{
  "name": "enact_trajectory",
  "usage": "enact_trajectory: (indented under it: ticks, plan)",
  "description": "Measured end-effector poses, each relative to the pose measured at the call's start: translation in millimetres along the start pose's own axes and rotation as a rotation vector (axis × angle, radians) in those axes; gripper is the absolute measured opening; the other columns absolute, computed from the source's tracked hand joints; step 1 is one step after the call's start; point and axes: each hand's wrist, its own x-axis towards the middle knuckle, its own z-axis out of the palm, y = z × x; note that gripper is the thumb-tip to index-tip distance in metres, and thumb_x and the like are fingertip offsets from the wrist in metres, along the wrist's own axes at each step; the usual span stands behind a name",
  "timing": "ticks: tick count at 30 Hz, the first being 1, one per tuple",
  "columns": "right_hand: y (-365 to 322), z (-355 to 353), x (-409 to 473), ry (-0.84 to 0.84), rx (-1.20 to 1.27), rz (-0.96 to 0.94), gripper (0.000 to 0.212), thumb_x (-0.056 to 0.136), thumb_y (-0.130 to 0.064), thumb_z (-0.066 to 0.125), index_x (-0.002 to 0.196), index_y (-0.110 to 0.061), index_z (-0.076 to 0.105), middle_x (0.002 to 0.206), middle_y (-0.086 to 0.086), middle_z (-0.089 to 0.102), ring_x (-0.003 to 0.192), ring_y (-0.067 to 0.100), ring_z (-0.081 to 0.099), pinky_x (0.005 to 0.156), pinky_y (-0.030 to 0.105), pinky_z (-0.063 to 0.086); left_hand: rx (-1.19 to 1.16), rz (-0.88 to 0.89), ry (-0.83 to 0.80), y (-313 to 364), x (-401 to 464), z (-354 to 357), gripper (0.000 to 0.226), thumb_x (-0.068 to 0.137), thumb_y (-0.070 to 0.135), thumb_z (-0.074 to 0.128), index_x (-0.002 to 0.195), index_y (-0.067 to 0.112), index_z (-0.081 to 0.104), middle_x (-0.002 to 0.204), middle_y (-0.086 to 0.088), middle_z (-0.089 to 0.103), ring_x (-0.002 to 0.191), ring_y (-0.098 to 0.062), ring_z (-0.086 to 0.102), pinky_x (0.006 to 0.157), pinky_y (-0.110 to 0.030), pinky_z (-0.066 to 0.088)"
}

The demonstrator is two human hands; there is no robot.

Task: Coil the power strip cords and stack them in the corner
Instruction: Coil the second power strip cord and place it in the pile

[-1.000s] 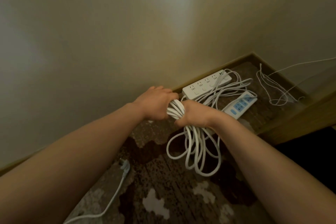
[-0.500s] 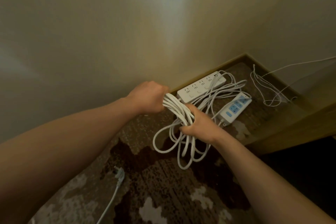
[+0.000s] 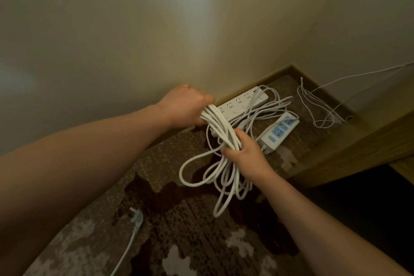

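A bundle of white cord loops stretches between my two hands above the carpet. My left hand grips its upper end near the wall, and my right hand grips it lower down, with several loops hanging below. A long white power strip lies along the baseboard in the corner. A second white strip with blue sockets lies beside it, with thinner white cord looped over both.
A white plug and its cord lie loose on the patterned carpet at lower left. A thin white wire tangles in the corner at right. A wooden ledge borders the right side.
My hands have drawn apart: the left stayed near the wall while the right slid down the bundle toward me, stretching the coil out. The hanging loops swung left.
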Motion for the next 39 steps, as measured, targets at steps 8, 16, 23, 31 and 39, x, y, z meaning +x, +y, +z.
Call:
enact_trajectory:
  ticks: [8,16,23,31,39]
  plan:
    - [-6,-10,3,-0.016,0.287,0.052,0.019,0.088,-0.006,0.071,0.097,-0.021,0.065,0.086,-0.002,0.07,0.086,0.017,0.068,0.077,0.033,0.055,0.014,0.015,-0.001,0,24,2,0.023,0.081,0.04,0.061,0.09,0.021,0.052,0.087,-0.004,0.064,0.077,-0.031,0.061,0.059,-0.031,0.036]
    - [7,-14,2,0.114,-0.2,-0.019,0.022,0.09,-0.028,0.071,0.101,-0.04,0.057,0.086,-0.006,0.066,0.073,0.007,0.064,0.061,0.029,0.05,0.075,0.108,-0.016,7,37,23,0.024,0.083,0.038,0.06,0.102,0.026,0.051,0.103,0.002,0.062,0.1,-0.023,0.058,0.084,-0.037,0.042]
    - [16,-18,-3,-0.029,-0.055,0.043,0.029,0.09,-0.014,0.07,0.108,-0.033,0.059,0.077,-0.009,0.064,0.065,0.005,0.064,0.058,0.022,0.051,-0.077,0.142,-0.163,4,37,41,0.018,0.082,0.031,0.063,0.083,0.023,0.047,0.086,0.001,0.06,0.077,-0.022,0.058,0.057,-0.03,0.035]
    - [29,-10,1,0.117,-0.646,0.053,0.021,0.088,-0.028,0.064,0.091,-0.035,0.044,0.077,-0.008,0.057,0.066,0.009,0.058,0.048,0.023,0.039,-0.08,0.048,-0.234,13,34,56,0.024,0.082,0.037,0.059,0.075,0.03,0.037,0.085,0.003,0.062,0.075,-0.021,0.056,0.055,-0.029,0.03]
    - [27,-12,7,0.352,-0.383,0.087,0.016,0.088,-0.02,0.062,0.093,-0.03,0.051,0.077,-0.005,0.059,0.065,0.013,0.061,0.052,0.033,0.049,-0.413,-0.549,0.07,39,21,57,0.047,0.078,0.033,0.066,0.121,0.021,0.051,0.121,-0.001,0.052,0.115,-0.022,0.045,0.096,-0.038,0.039]
